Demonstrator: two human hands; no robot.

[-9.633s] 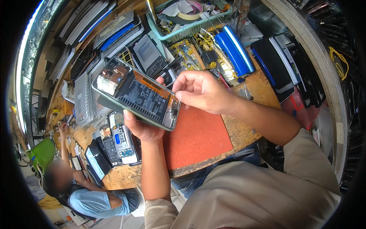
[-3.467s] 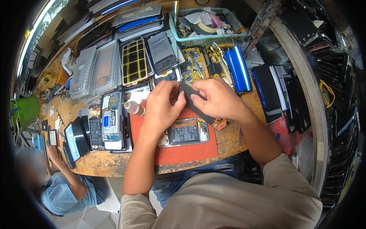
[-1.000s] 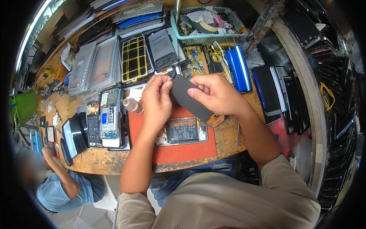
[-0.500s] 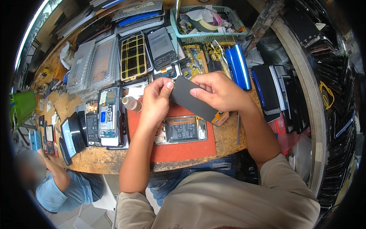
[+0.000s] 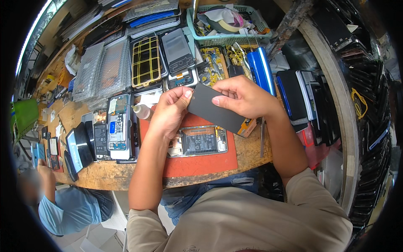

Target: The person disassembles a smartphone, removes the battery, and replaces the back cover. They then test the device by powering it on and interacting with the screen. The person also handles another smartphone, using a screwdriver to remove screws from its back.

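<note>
Between my hands is a dark grey phone panel [image 5: 218, 113], tilted diagonally, with an orange flex connector [image 5: 247, 127] at its lower right end. My left hand [image 5: 173, 105] pinches its upper left corner between thumb and fingertips. My right hand [image 5: 243, 96] grips the upper right edge, thumb on the dark face. Below them an opened phone [image 5: 201, 140], battery and orange flex showing, lies on a red mat [image 5: 189, 168], partly hidden by my left forearm. A small dropper bottle [image 5: 142, 112] stands left of my left hand.
Several opened phones [image 5: 118, 126] lie at left. Bubble-wrapped stacks [image 5: 107, 71], a green basket of tape [image 5: 197, 33], yellow wiring [image 5: 212, 63] and a blue cylindrical object [image 5: 260, 73] crowd the back. Stacked dark devices [image 5: 294, 96] stand right. A co-worker [image 5: 67, 210] in light blue sits lower left.
The opened phone held earlier now lies on the mat, and both hands hold the dark panel instead. Over the last second the panel shifted slightly. The co-worker's hand moved left.
</note>
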